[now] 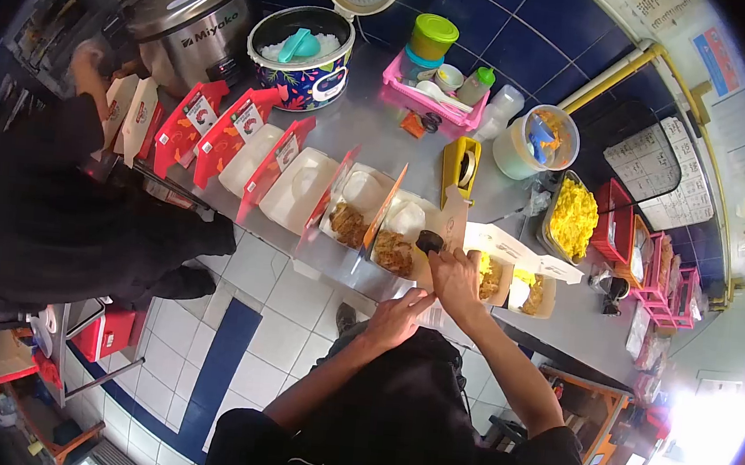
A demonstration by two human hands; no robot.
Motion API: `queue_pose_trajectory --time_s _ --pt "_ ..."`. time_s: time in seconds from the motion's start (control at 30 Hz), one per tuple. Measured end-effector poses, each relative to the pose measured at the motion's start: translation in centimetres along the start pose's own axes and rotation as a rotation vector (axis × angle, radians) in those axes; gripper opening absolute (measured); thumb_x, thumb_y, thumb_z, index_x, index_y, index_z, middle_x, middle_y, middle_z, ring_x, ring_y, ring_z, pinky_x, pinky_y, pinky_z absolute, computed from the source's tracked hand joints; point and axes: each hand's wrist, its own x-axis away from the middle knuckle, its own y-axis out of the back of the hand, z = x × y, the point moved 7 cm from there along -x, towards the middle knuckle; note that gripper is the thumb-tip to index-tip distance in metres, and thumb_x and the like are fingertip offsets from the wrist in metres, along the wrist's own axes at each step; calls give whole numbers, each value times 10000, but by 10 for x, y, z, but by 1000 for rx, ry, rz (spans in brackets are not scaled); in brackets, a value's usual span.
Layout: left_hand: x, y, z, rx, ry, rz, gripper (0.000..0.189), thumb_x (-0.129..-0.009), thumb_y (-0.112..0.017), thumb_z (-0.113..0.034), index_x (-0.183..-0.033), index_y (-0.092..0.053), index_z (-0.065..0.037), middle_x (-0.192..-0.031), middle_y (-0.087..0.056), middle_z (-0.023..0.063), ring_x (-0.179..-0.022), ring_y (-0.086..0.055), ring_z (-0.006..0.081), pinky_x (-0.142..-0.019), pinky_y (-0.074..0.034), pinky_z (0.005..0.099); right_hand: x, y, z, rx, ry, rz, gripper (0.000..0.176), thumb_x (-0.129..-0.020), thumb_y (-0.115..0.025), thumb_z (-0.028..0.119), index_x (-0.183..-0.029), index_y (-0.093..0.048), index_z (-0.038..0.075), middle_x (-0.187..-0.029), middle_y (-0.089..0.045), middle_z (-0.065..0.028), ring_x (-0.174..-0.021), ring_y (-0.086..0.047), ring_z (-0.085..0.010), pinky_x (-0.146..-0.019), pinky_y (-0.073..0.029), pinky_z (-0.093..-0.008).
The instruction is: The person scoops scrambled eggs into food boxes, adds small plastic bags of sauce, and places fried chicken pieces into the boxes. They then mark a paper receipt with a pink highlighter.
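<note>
A row of open food boxes stands along the steel counter. My right hand (456, 284) is over a box in the row, its fingers closed near a small dark item (429, 242); whether it grips that item is unclear. Just left of it, my left hand (396, 320) is at the counter's front edge, its fingertips near the same box; what they hold, if anything, is hidden. Left of my hands, two boxes hold rice and brown fried pieces (394, 252). To the right, two boxes (537, 296) hold brown pieces with yellow food.
Behind the boxes stand a yellow tape dispenser (459, 171), a pink basket (428, 100), a rice cooker (300, 67), a white tub (521, 157) and a tray of yellow food (572, 216). Another person in black (83, 198) stands at the left.
</note>
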Motion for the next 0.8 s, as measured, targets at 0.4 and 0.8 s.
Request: queue_pose_trajectory --time_s 0.4,0.8 --pt "-1 6 -1 51 -6 -15 621 -715 -730 -25 -1311 -563 -86 -1226 -568 100 -969 -658 348 -787 -566 452 -3 13 1 -123 -57 7 142 -819 -643 176 -888 -734 90 -781 -690 -63 -815 -634 -248 -799 -399 -451" --pt "24 -12 10 102 66 174 709 -684 -687 -28 -1369 -548 -145 -1464 -493 80 -1076 -655 310 -811 -586 401 -27 -31 6 99 0 191 157 -826 -609 194 -741 -732 148 -690 -690 -87 -732 -678 -255 -815 -394 -469"
